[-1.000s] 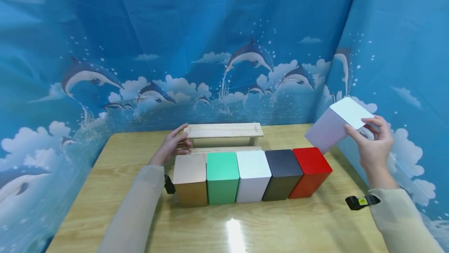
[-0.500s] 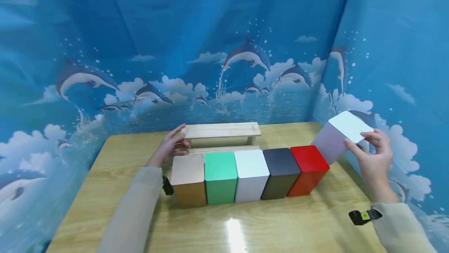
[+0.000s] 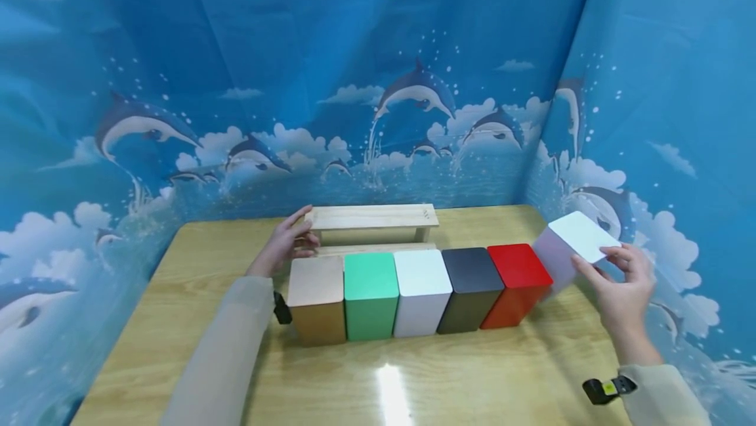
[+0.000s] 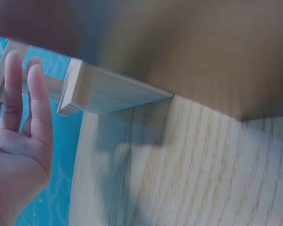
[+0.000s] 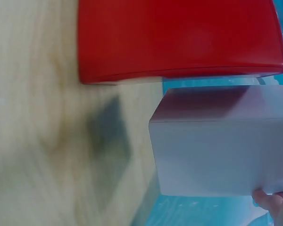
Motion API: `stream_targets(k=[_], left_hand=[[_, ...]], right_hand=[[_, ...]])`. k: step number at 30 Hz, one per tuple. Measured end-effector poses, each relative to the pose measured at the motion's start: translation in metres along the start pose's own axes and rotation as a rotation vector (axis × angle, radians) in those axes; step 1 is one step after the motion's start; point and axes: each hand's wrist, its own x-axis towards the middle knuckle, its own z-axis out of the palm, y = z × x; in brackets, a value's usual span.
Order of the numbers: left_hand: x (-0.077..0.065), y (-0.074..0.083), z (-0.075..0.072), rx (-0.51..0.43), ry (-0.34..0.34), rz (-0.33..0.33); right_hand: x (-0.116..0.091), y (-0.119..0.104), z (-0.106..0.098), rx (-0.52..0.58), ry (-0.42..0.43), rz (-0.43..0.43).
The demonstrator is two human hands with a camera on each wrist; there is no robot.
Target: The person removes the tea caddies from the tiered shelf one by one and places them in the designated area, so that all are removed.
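My right hand (image 3: 627, 285) pinches a white rectangular box (image 3: 581, 237) by its top corner, thumb on the near side. In the right wrist view this box (image 5: 221, 150) hangs tilted above the table, close beside the red box (image 5: 179, 37). At the other end, my left hand (image 3: 285, 244) rests against the left end of a pale wooden stand (image 3: 372, 217). In the left wrist view its fingers (image 4: 39, 101) stand fairly straight beside the stand's slats. Left to right, a tan box (image 3: 319, 295), green box (image 3: 372, 295), second white box (image 3: 422, 291), black box (image 3: 471, 288) and the red one form a row.
The row of boxes stands before the stand and hides part of its lower slat. Dolphin-printed blue curtains (image 3: 331, 85) hang behind and right of the wooden table (image 3: 331, 386). A glare streak lies on the tabletop in front.
My right hand has lowered the white box and brought it nearer the red box's right side. My left hand stays at the stand's end; the row of boxes has not moved.
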Motion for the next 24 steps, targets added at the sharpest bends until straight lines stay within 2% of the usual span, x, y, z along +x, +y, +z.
stream_targets(k=[4,9,16,24], left_hand=[[0.001,-0.001,-0.001,0.002,0.003,-0.004],[0.001,-0.001,-0.002,0.0,-0.004,0.003],[0.001,0.0,-0.001,0.003,-0.008,-0.004],[0.001,0.0,-0.001,-0.006,-0.012,-0.006]], right_hand=[[-0.008,0.008,0.001,0.022,0.004,0.025],[-0.017,0.016,0.002,-0.039,0.02,0.027],[-0.023,0.023,0.004,-0.047,0.009,0.073],[-0.03,0.03,0.007,-0.078,0.037,0.065]])
